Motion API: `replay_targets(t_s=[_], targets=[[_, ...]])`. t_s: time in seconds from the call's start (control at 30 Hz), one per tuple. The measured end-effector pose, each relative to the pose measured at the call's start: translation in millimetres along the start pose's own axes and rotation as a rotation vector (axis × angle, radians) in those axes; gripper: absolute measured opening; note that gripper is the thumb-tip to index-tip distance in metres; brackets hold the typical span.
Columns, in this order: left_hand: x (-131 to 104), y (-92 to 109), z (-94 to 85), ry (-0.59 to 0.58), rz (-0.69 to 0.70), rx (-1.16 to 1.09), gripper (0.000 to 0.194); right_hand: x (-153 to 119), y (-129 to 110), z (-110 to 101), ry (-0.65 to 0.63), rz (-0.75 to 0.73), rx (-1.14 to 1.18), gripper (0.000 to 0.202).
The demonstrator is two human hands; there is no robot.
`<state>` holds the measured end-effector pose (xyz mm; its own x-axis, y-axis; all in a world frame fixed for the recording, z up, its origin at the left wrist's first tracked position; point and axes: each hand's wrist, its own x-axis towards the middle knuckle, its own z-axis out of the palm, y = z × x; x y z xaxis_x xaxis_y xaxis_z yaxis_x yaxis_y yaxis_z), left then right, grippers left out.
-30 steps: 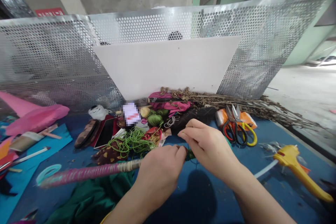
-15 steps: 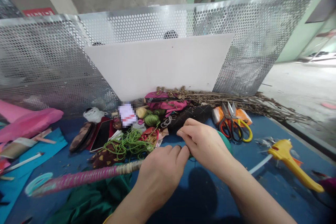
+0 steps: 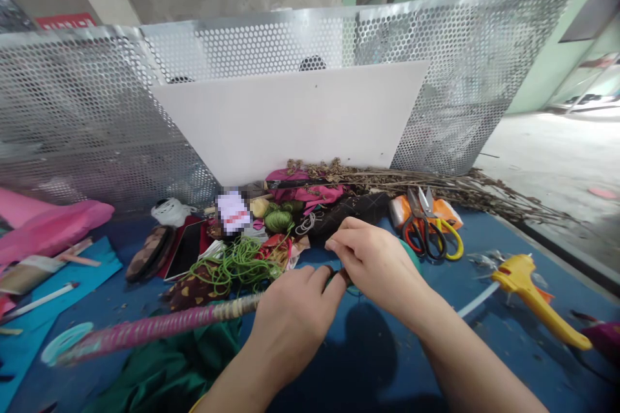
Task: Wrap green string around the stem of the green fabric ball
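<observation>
A stick wrapped in pink and cream cord slants across the lower left, with a loop of pale teal cord by its far left end. My left hand is closed round its right part. Close against it, my right hand is closed in a pinch; what lies between its fingertips is hidden. Thin teal strands show just below the right fingers. Part of a round teal thing peeks out behind the right hand.
Scissors, a yellow glue gun and dried stems lie to the right. Green cord, dark green cloth and a phone are left. A white board leans against a perforated metal screen behind.
The left fingers have shifted slightly, and more of the dark and teal material between the hands shows. The right hand stays pinched beside them. The whole view has drifted a little.
</observation>
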<state>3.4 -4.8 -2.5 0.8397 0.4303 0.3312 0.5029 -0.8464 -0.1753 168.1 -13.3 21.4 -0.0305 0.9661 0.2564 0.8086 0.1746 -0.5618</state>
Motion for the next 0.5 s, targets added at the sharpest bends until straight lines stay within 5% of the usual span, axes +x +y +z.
replay_targets(t_s=[0.3, 0.5], targets=[[-8, -20, 0.1, 0.074, -0.084, -0.096, 0.029, -10, 15, -43, 0.045, -0.049, 0.300, 0.032], [-14, -36, -12.4, 0.061, -0.294, -0.465, 0.028, -5, 49, -62, 0.138, 0.140, 0.343, 0.037]])
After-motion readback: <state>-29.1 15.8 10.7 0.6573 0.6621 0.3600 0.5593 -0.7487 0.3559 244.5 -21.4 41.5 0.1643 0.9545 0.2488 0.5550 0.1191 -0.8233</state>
